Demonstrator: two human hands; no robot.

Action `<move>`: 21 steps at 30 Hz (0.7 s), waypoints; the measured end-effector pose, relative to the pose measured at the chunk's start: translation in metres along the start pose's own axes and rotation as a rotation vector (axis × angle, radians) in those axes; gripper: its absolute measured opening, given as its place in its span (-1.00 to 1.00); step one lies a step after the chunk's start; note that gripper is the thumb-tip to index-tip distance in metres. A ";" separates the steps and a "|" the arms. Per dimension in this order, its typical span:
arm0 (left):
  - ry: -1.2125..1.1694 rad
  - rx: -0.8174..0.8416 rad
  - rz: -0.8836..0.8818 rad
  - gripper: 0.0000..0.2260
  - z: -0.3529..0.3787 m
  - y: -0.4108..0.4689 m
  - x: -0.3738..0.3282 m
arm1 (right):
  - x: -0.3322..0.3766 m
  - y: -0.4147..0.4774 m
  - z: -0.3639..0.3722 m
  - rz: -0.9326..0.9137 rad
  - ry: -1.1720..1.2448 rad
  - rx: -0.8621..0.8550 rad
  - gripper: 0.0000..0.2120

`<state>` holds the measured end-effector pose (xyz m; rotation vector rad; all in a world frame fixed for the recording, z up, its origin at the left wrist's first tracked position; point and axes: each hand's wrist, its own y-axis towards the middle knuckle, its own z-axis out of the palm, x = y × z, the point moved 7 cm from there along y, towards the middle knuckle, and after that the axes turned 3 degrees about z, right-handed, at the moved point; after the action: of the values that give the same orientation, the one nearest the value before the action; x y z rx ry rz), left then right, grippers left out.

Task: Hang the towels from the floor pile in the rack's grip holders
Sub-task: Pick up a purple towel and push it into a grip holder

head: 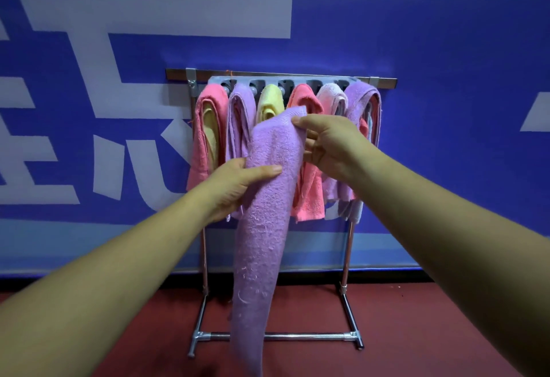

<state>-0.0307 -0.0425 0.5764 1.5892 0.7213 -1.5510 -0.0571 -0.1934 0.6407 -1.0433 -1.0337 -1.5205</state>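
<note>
Both hands held a purple towel [268, 198] up before the middle of the rack [312, 337]. The left hand [238, 181] curled round its left edge, thumb across the front, and the right hand [330, 144] pinched its top corner. Behind it, hung towels [208, 126] filled the grip holders [315, 82] along the rack's top edge, against a blue wall [446, 78].

Single head-worn view, facing forward, slightly down, near the rack [312, 337]
</note>
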 end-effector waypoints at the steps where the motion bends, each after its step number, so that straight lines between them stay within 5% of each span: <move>1: 0.028 -0.034 0.018 -0.69 -0.001 0.001 -0.001 | -0.001 0.001 -0.003 0.001 -0.013 -0.013 -0.87; 10: -0.074 -0.213 0.113 -0.73 0.002 0.012 -0.018 | -0.061 -0.013 -0.005 0.216 -0.028 0.289 -0.74; 14: -0.076 -0.269 0.090 -0.80 -0.005 0.015 -0.015 | -0.086 -0.017 -0.018 0.229 -0.126 0.288 -0.72; 17: -0.085 -0.294 0.053 -0.79 -0.009 0.016 -0.009 | -0.092 -0.017 -0.025 0.165 -0.200 0.238 -0.97; 21: -0.112 -0.316 0.022 -0.73 -0.007 0.018 -0.003 | -0.089 -0.019 -0.023 0.152 -0.059 0.238 -0.80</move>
<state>-0.0126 -0.0461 0.5812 1.2643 0.8372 -1.4183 -0.0653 -0.1906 0.5469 -0.9797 -1.1200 -1.2186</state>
